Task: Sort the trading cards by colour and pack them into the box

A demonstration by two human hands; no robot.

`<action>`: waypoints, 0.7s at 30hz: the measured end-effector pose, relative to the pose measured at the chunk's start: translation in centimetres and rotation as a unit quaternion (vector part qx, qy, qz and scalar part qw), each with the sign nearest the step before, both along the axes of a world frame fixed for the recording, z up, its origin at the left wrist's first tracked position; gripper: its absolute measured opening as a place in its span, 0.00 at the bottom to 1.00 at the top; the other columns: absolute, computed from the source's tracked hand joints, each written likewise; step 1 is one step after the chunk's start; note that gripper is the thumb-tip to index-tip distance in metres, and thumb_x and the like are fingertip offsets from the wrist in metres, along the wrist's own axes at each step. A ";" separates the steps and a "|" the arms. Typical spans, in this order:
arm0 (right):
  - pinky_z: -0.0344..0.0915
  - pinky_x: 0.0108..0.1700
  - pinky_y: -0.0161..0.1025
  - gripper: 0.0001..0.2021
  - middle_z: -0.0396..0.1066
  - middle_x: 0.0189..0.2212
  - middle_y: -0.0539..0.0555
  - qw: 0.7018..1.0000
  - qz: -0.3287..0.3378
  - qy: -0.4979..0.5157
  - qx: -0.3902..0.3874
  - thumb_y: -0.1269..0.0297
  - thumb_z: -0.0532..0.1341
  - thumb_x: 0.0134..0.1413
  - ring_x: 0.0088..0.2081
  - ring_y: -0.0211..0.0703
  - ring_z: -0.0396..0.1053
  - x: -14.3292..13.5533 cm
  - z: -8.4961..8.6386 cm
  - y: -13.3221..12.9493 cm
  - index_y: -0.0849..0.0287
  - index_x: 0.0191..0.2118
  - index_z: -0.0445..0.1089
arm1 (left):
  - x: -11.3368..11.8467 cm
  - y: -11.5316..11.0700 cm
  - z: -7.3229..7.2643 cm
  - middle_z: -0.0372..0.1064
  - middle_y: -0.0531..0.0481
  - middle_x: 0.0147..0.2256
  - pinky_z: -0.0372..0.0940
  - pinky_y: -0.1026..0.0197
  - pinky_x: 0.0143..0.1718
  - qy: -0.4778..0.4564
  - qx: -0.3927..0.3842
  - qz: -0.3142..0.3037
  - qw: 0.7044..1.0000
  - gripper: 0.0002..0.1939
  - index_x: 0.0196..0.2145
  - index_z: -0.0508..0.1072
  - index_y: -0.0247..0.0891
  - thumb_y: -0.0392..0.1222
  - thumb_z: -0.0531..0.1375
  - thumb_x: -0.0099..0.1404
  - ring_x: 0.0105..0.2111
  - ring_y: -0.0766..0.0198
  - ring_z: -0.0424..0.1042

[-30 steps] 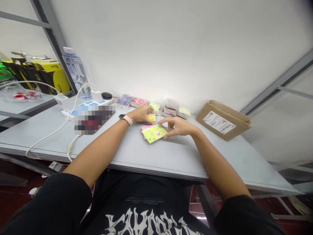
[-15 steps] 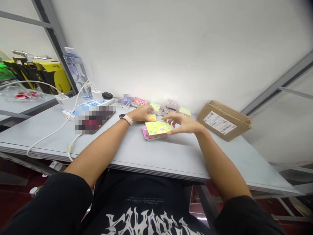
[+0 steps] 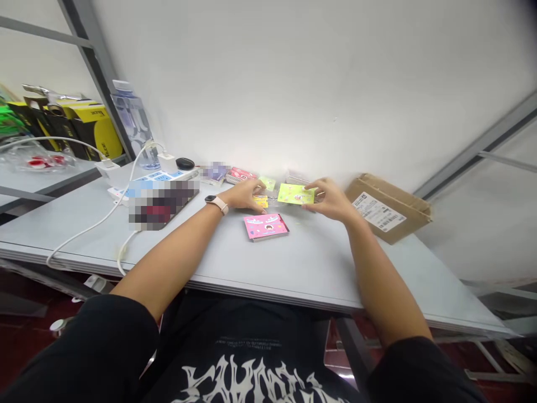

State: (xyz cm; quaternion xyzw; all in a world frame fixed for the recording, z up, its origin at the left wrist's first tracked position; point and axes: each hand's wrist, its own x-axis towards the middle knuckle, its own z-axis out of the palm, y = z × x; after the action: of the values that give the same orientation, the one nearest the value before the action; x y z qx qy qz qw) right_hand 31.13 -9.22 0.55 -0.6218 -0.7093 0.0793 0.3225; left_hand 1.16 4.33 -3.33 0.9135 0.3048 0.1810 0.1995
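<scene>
A yellow-green card (image 3: 296, 193) is pinched at its right end by my right hand (image 3: 329, 200), which holds it above the back part of the table. My left hand (image 3: 244, 197), with a watch on the wrist, has its thumb and fingers around a yellow-orange card (image 3: 260, 201); how thick this is cannot be seen under the fingers. In front of both hands a pink-topped stack of cards (image 3: 267, 226) lies flat on the table. Behind them, along the wall, are a red stack of cards (image 3: 240, 175) and a small green card (image 3: 267, 182).
A cardboard box (image 3: 388, 210) leans by the wall at the right. On the left are a power strip (image 3: 157, 180) with white cables, a water bottle (image 3: 133, 123), a black oval case (image 3: 184, 163) and a blurred-out dark object (image 3: 165, 204). The table's front edge runs before me.
My right hand has lifted the yellow-green card off the pink stack and carried it back and to the right. The pink top now shows fully. My left hand has hardly moved.
</scene>
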 end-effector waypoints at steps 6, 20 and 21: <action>0.77 0.45 0.48 0.24 0.71 0.50 0.59 0.997 0.013 -0.029 -0.063 0.57 0.79 0.45 0.41 0.49 0.76 0.0 0.2 -0.2 0.54 0.49 0.81 | 0.1 0.0 -0.2 0.74 0.40 0.53 0.68 0.52 0.49 -0.003 0.012 -0.007 1.000 0.46 0.59 0.72 0.37 0.62 0.74 0.47 0.51 0.45 0.73; 0.77 0.55 0.55 0.23 0.80 0.55 0.59 0.992 0.085 0.060 -0.068 0.56 0.75 0.54 0.52 0.58 0.80 -3.1 -1.5 0.4 0.54 0.55 0.77 | 0.8 -0.7 0.3 0.75 0.40 0.52 0.69 0.53 0.48 0.009 0.019 -0.028 0.999 0.45 0.58 0.74 0.36 0.63 0.74 0.48 0.48 0.46 0.75; 0.76 0.58 0.56 0.21 0.79 0.56 0.59 0.990 0.100 0.080 -0.064 0.57 0.74 0.56 0.54 0.58 0.79 -3.5 -1.8 0.5 0.54 0.55 0.76 | 0.8 -0.6 0.3 0.76 0.41 0.51 0.69 0.53 0.48 0.008 0.019 -0.030 0.999 0.45 0.58 0.75 0.36 0.63 0.73 0.48 0.48 0.46 0.75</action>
State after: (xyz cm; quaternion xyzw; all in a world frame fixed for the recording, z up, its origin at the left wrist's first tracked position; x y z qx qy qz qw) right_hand 27.60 -8.75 -1.29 -0.5583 -0.7334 0.2060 0.3287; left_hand 1.98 3.69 -3.06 0.9273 0.2752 0.1736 0.1851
